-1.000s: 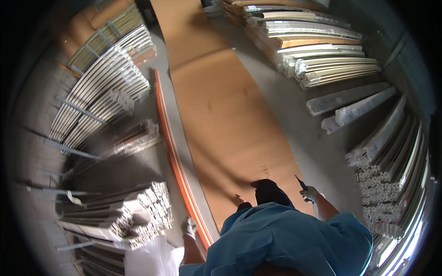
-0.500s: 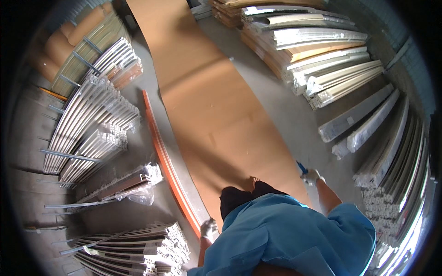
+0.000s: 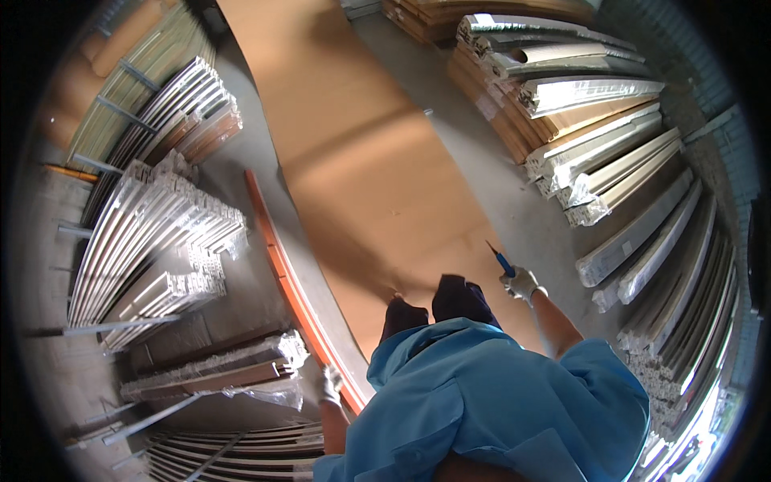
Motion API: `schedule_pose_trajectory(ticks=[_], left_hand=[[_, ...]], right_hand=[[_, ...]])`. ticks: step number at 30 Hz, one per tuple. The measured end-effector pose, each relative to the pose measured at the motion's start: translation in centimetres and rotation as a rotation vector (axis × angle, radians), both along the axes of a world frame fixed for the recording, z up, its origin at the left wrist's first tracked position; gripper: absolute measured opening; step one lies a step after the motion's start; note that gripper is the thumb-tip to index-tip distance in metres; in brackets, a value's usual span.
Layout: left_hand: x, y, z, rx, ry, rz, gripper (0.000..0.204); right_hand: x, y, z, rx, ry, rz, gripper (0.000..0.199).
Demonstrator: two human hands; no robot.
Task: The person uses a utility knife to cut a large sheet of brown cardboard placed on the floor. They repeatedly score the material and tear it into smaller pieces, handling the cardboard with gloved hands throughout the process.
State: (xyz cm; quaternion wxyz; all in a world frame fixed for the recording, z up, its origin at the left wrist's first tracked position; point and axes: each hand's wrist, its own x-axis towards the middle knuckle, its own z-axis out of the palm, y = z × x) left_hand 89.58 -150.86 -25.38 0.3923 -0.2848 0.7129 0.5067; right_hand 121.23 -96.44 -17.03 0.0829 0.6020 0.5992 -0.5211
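Observation:
A brown sheet of cardboard or heavy paper runs along the floor, and I stand on it. My right hand, in a pale glove, is closed around the blue handle of a knife. Its thin, pointed blade slants up and left over the sheet's right edge. On the other side, my gloved left hand hangs beside a long orange bar lying along the sheet's left. Its fingers are blurred, and I cannot tell whether they touch the bar.
Racks of wrapped white profiles line the left, with metal arms sticking out. More profile bundles and flat cardboard stacks stand along the right. Grey floor shows beside the sheet.
I have stepped forward along the sheet. My right hand has moved in toward the sheet, and the knife's blade now shows clearly. My left hand has shifted outward and forward along the orange bar.

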Motion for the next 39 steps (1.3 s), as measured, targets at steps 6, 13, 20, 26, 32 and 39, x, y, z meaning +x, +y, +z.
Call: schedule_pose_trajectory(ticks=[6,13,20,26,32,39], left_hand=[[-19.6,16.6,7.9,0.228,0.396,-0.111,0.046],[-24.2,32.0,6.4,0.307,0.238,-0.318,0.022],[-24.5,43.3,9.3,-0.200,0.501,-0.959,0.024],[-32.6,48.8,7.7,-0.259,0.437,-1.141,0.022],[-42.5,49.6,4.8,0.151,0.052,-1.026,0.013],[-43.2,42.9,-1.7,0.637,-0.857,-0.606,0.028]], right_hand=[[-6.0,2.4,-0.5,-0.103,-0.259,-0.091,0.018],[-20.3,17.1,-3.3,-0.137,0.017,-0.137,0.011],[-37.4,28.6,-2.9,-0.197,0.093,0.230,0.017],[-46.9,30.1,-4.0,0.032,-0.116,0.777,0.030],[-53.0,29.8,-2.4,-0.071,-0.360,0.893,0.033],[-51.1,39.3,-2.4,-1.065,-0.212,0.350,0.034]])
